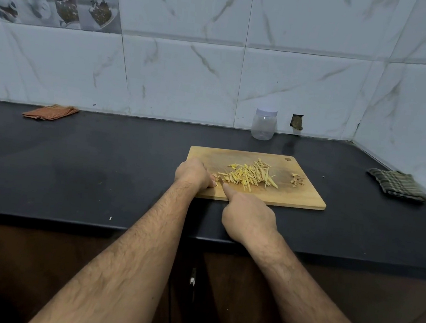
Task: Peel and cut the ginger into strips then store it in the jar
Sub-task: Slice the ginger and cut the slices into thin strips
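Observation:
A wooden cutting board (295, 196) lies on the black counter. A pile of yellow ginger strips (249, 177) covers its middle, and a small heap of peel (297, 180) sits near its right end. My left hand (194, 174) rests on the board's left part, fingers curled over a small ginger piece (215, 175). My right hand (248, 217) is at the board's near edge, index finger stretched forward along a knife (221, 180); only a thin dark sliver of blade shows. A clear jar (263, 126) with its pale lid on stands by the back wall.
A folded orange cloth (50, 112) lies at the back left of the counter (100, 175). A dark checked cloth (396, 185) lies at the right, near the tiled side wall. Cabinet doors are below the counter's front edge.

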The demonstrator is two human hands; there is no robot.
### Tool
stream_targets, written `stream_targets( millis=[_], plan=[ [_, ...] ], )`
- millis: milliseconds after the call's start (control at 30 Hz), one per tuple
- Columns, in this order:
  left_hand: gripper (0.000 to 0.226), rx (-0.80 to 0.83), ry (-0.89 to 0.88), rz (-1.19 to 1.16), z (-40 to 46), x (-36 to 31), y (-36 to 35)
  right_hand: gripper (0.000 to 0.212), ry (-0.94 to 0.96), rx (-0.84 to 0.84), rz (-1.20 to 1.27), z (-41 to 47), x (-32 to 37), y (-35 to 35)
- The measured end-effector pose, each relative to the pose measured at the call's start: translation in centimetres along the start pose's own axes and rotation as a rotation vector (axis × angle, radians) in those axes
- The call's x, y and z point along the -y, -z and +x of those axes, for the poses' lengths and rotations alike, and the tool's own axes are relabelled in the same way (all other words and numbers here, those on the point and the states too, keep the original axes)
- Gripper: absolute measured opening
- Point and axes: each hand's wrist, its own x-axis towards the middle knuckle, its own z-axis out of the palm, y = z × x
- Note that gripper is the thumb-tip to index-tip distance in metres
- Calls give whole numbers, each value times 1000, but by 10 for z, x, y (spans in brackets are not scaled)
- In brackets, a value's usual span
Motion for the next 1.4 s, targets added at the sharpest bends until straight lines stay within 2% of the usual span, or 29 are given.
stream_targets(
  millis=[333,533,700,967,1400],
  plan=[
    [25,4,11,0,2,1,-1,67,12,-79,46,1,-2,-5],
    [24,-12,-2,-2,3,2,-2,68,23,-10,-9,5,2,-2],
    [25,-1,0,-10,4,3,-3,68,-14,-7,-16,4,-1,2],
    [29,-17,0,11,2,3,-2,68,28,-17,-3,6,4,-3],
    [23,-11,-2,12,1,2,0,76,33,40,-100,6,11,1]
  ],
)
